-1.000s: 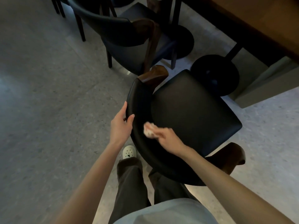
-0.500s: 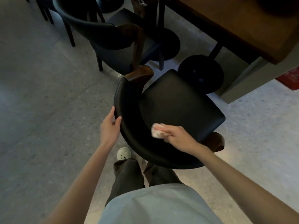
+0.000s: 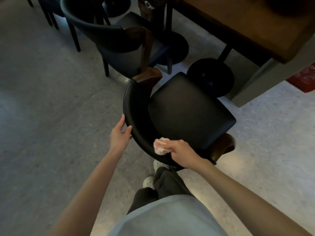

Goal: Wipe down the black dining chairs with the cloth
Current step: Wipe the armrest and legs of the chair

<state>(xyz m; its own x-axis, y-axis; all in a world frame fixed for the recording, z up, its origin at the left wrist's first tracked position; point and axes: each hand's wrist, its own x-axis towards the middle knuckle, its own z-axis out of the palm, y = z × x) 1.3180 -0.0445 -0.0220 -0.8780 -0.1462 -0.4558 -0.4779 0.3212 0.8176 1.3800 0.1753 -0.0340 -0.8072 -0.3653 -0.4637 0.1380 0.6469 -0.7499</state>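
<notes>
Where our right fingers [image 3: 169,145] curl, they bunch a pale pink cloth [image 3: 159,148] into a wad and press it against the inner face of the curved backrest [image 3: 134,108], low on the curve toward its right end. Our right hand [image 3: 181,151] sits knuckles-up just behind the wad. Our left hand [image 3: 120,135] holds the same backrest further round to the left. Its thumb lies on the top edge and its fingers reach over the outer side, so the rim is gripped between them.

The backrest belongs to the black dining chair [image 3: 189,113] directly in front of us. Its padded seat extends away from us, and a brown wooden arm end [image 3: 148,76] shows at the far tip of the curve. Beyond it a second dark chair [image 3: 109,36] stands beside a brown wooden table [image 3: 255,23], and a round black pedestal base [image 3: 210,76] rests beneath the table.

At the far right edge lies a red object [image 3: 305,77] whose pale markings are too blurred for us to read. The floor [image 3: 51,99] is grey and speckled, dim on the left and brighter on the right. Below our arms we see dark trousers [image 3: 170,183] and a pale perforated clog [image 3: 148,182].
</notes>
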